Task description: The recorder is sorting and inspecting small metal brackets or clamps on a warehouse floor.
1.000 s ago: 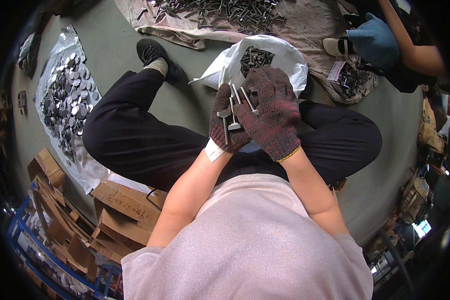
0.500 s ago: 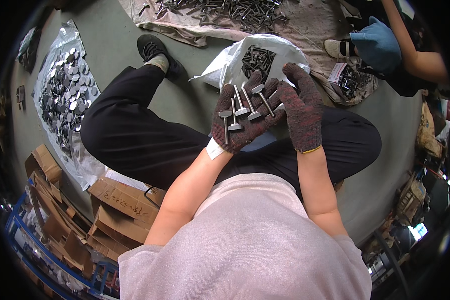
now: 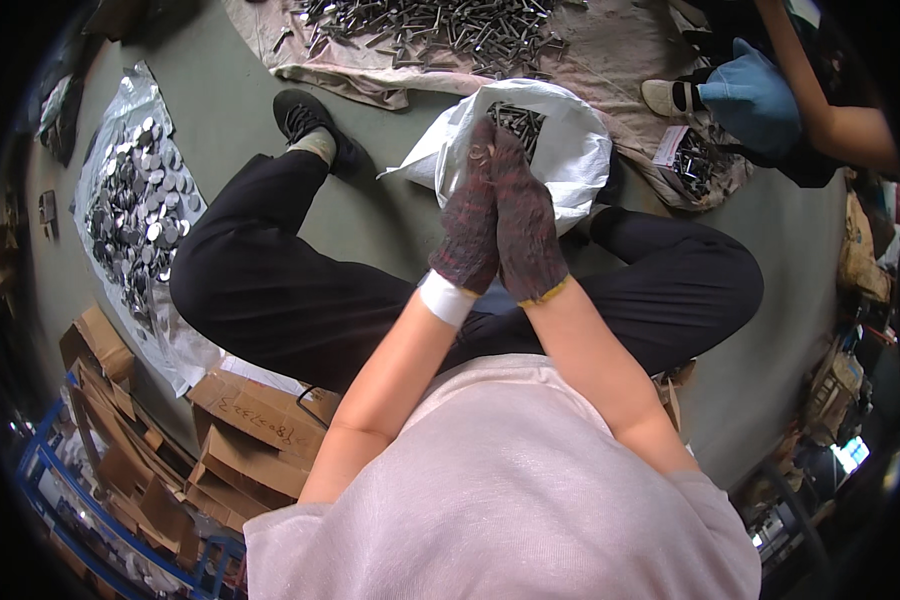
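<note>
My left hand (image 3: 468, 232) and my right hand (image 3: 528, 225), both in dark knitted gloves, are pressed together side by side, fingers pointing away from me. Their fingertips reach over the mouth of a white woven sack (image 3: 575, 160) between my legs. Inside the sack lie many metal bolts (image 3: 518, 122), partly covered by my fingers. The palms face inward and cannot be seen, so whether any T-head bolts are between them is hidden. A white band (image 3: 446, 298) wraps my left wrist.
A cloth (image 3: 610, 60) beyond the sack bears a heap of bolts (image 3: 450, 30). Round metal discs (image 3: 140, 200) lie on a plastic sheet at left. Cardboard boxes (image 3: 255, 410) stand at lower left. A co-worker's arm (image 3: 850, 135) and a small box of bolts (image 3: 692, 160) are at right.
Several T-head bolts lay on my open left palm before and no longer show. My right hand has come across against the left, and both have tipped forward over the sack.
</note>
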Action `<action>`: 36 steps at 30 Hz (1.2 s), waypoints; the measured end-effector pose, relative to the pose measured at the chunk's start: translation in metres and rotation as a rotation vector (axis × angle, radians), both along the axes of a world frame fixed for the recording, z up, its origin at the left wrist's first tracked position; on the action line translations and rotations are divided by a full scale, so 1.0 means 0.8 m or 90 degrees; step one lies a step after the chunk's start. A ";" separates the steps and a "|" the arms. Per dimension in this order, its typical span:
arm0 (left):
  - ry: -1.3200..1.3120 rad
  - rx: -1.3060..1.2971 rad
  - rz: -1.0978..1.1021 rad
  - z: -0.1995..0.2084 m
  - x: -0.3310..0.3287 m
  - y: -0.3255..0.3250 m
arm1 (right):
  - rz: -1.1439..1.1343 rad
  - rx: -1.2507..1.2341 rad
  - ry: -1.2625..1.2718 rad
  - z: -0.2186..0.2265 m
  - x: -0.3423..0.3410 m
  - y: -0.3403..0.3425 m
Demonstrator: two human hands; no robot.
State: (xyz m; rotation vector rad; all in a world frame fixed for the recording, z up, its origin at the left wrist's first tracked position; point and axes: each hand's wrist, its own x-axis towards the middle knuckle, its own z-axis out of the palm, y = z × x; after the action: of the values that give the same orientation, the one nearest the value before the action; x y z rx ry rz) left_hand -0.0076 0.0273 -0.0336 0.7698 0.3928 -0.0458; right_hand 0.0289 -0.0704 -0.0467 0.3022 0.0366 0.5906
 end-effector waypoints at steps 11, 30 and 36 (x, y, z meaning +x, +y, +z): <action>-0.041 0.372 0.037 0.079 0.014 0.050 | 0.061 -0.093 0.045 0.059 0.018 -0.004; 0.249 0.111 0.073 0.015 -0.044 0.059 | 0.095 -0.200 0.119 0.055 -0.014 -0.040; 0.273 0.103 0.059 0.006 -0.047 0.060 | 0.087 -0.207 0.114 0.054 -0.013 -0.045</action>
State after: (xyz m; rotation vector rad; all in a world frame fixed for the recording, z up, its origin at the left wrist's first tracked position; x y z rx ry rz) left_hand -0.0452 0.0757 -0.0288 0.9008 0.8473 -0.0937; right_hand 0.0183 -0.1060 -0.0034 0.0361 0.3254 0.6813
